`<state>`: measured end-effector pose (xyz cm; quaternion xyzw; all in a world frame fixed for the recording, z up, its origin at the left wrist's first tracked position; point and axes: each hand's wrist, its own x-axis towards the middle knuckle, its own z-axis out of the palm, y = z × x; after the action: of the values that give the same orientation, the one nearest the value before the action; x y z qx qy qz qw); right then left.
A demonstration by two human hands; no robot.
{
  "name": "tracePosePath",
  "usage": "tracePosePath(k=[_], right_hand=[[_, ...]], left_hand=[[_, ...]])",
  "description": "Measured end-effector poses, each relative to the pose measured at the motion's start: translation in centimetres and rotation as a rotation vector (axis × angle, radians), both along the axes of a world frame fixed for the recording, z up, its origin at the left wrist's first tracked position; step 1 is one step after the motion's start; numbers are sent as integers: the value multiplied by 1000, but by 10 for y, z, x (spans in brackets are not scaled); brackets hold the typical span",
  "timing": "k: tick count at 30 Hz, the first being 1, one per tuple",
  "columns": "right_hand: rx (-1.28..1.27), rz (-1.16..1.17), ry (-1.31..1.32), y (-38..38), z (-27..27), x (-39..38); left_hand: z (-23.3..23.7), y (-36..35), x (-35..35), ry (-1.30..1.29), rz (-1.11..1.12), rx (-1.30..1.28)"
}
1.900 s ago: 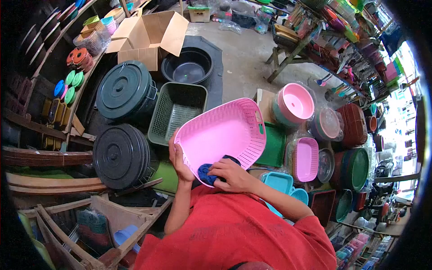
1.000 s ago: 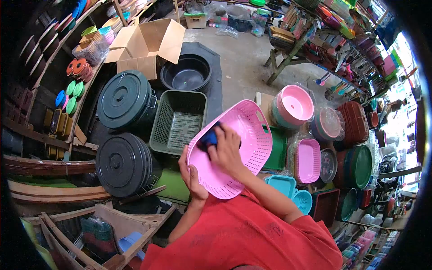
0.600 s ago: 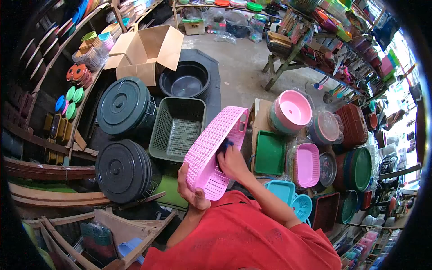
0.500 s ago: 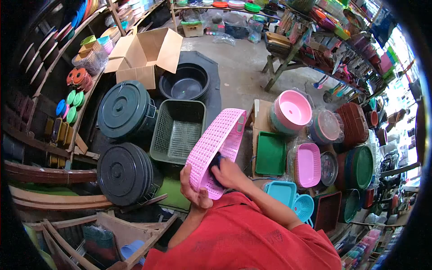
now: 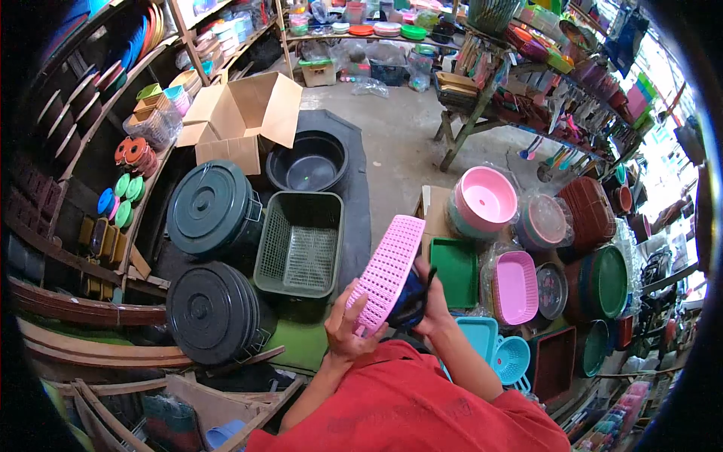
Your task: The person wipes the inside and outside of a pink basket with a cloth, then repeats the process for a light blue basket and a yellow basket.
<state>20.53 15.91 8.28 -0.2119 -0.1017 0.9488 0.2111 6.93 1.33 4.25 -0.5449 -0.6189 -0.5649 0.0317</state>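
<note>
A pink perforated plastic basket (image 5: pixel 388 264) is tilted on its side in front of my chest. My left hand (image 5: pixel 349 325) grips its lower left end, with the fingers bent over the wall. On the right, my right hand (image 5: pixel 434 301) is closed around a dark blue and black item (image 5: pixel 411 300) at the basket's open side; what that item is cannot be made out. Beyond the basket stands a dark green mesh crate (image 5: pixel 299 242).
Two lidded dark bins (image 5: pixel 209 200) and a black tub (image 5: pixel 307 160) stand at the left, near an open cardboard box (image 5: pixel 242 113). At the right are a green tray (image 5: pixel 453 273), pink basins (image 5: pixel 488 197) and a turquoise basket (image 5: pixel 511 358). A wooden table (image 5: pixel 482 105) stands behind.
The pink basket has turned more edge-on and shifted right and down. My right hand has moved right, bringing the dark item out to the basket's open side. The view has tilted slightly up.
</note>
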Motion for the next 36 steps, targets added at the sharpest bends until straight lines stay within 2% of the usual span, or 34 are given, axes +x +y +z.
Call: tracePosePath(k=[2, 3, 4, 5, 7, 8, 10, 11, 12, 14, 15, 18, 20, 22, 23, 24, 26, 27, 28, 30, 32, 34, 36], right_hand=[[118, 73, -154, -6, -19, 2], [33, 58, -119, -6, -15, 1], [39, 60, -116, -7, -14, 3], [27, 29, -118, -8, -14, 7], [5, -2, -68, -10, -8, 12], [8, 4, -64, -10, -14, 13], [62, 0, -44, -9, -36, 20], [141, 39, -57, -9, -44, 25], [144, 44, -56, -12, -46, 25], [259, 123, -207, -20, -50, 25], [244, 167, -244, -24, -63, 28], [333, 215, -300, -36, -76, 26], [395, 306, -385, -36, -75, 31], [614, 412, -845, -31, -71, 36], [643, 143, -865, -37, -79, 38], [643, 157, -862, -41, -75, 34], [900, -372, -809, -50, -57, 24], [1026, -272, -881, -56, -51, 24], [1020, -268, -885, -58, -44, 19], [2220, -320, -680, -50, -25, -4], [2223, -299, -700, -50, -8, -21], [2233, -272, -707, -42, 12, -34], [2266, -209, -625, -32, 34, -44]], left_hand=[[-4, -1, -9, 86, -129, 11], [9, -5, -16, 172, -161, -43], [1, -4, -16, 176, -159, -37], [-19, -4, -14, -76, -4, -76], [-24, -1, -11, -585, 307, -151], [-26, -2, -15, -583, 312, -146], [-20, -7, -29, -1660, 101, -85], [-19, -17, -41, -1987, -159, 3], [-9, -17, -38, -1986, -158, 9], [11, -15, -35, -2005, -371, 320], [9, -10, -37, -1845, -358, 412], [28, -9, -53, -1796, -289, 487], [20, -6, -60, -1751, -240, 490], [29, -3, -61, -1753, -212, 428], [36, 1, -60, -1714, -184, 439], [36, 2, -59, -1712, -170, 446], [35, 9, -58, -1735, -227, 457], [38, 15, -52, -1744, -231, 441], [38, 21, -41, -1749, -225, 436], [35, 33, -24, -1745, -240, 374], [25, 32, -14, -1723, -344, 226], [42, 24, -6, -1789, -373, 134], [44, 22, 7, -1776, -336, 150]])
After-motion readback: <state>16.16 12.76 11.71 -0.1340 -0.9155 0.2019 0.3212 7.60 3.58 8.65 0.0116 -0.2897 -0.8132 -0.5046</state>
